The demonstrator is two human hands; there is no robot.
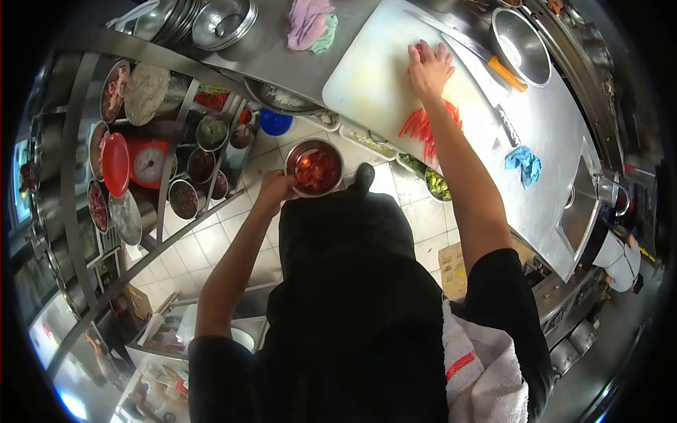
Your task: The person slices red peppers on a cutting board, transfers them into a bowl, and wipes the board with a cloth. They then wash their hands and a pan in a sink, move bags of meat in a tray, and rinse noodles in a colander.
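Observation:
My left hand [276,189] grips the rim of a round metal bowl [339,156] with red pieces [316,170] inside, held low in front of my body. On the white cutting board [374,60], my right hand [431,70] lies with its fingers spread over a bit of red. What is under the palm is hidden. Red pepper strips [421,128] lie in a pile on the board, partly covered by my right forearm. A large knife with an orange handle [506,73] rests beyond the hand, and a second knife with a dark handle [507,125] lies nearby.
A metal colander [525,46] and a blue cloth [524,166] are on the steel counter at right. Pink cloth [308,22] and stacked metal bowls [224,25] sit at top left. Racks with filled containers and a red scale [149,163] stand left. A co-worker [618,259] is far right.

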